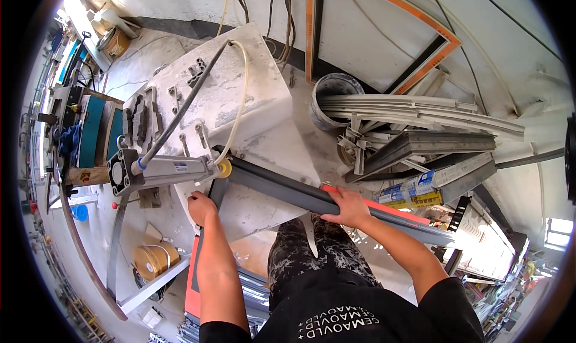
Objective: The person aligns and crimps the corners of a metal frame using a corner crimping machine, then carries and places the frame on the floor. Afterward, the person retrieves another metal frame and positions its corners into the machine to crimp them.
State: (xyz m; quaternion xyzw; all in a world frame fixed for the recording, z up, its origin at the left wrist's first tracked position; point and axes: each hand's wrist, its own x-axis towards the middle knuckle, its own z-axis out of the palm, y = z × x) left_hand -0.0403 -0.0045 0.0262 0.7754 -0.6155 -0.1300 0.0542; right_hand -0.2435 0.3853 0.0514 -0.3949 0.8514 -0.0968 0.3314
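- The right hand (350,206) lies over the top of a long dark grey metal profile (282,189), fingers curled over its far edge, so its grip is clenched on the bar.
- The left hand (201,208) is closed in a fist at the near edge of the white tabletop (252,97), beside a second dark bar (211,206) that runs down toward the person; whether its grip actually clasps that bar cannot be told.
- The grey profile is straight and matte, with a lengthwise groove. It lies slantwise across the near corner of the tabletop, and its left end sits against a yellow roller (225,168) at the tip of a silver pneumatic cylinder (162,170).
- An orange-red strip (390,210) shows along the profile just beyond the right hand.
- A black hose (186,100) and a cream hose (242,97) run across the dusty tabletop to the cylinder.
- A grey bucket (329,91) stands on the floor past the tabletop; pale profile offcuts lie across its rim, so its contents are hidden.
- A stack of white and dark profile lengths (420,136) lies to the right of the bucket.
- Rolls of yellowish tape (153,260) rest on a low shelf left of the left forearm.
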